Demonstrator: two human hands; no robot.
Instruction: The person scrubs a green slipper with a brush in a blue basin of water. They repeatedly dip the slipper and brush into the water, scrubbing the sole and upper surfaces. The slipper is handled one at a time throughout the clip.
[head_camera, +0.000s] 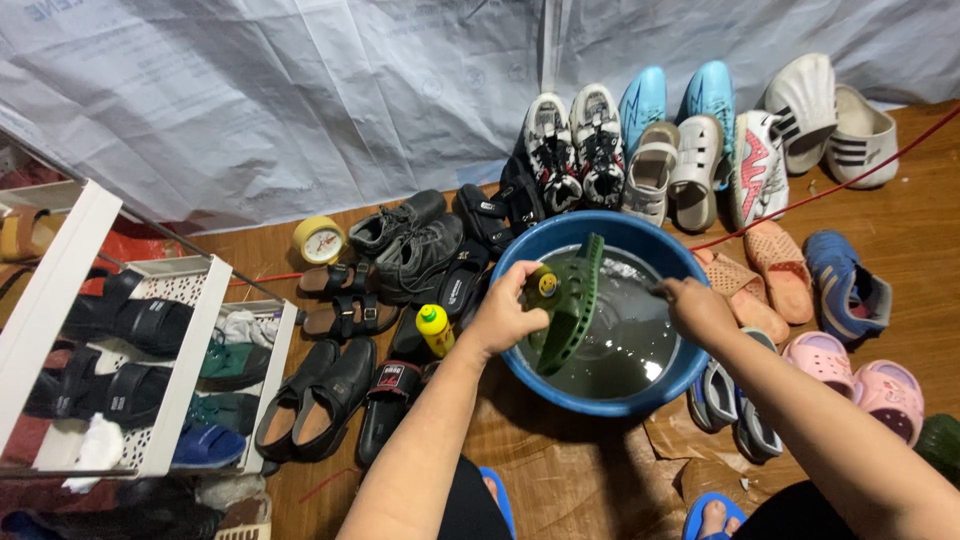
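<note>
The left hand (505, 312) grips a green clog (573, 300) upright over the water in the blue basin (600, 395); the right hand (697, 307) is closed, its contents hidden. Washing seems underway; scrubbing likely needs a steady hold.

The right hand (697, 305) closes around something too hidden to identify. The lower end of the green clog (573, 300), held by the left hand (505, 312), sits beneath murky water. Below both hands, blue sandals (712, 512) are cut off by the frame edge.
</note>
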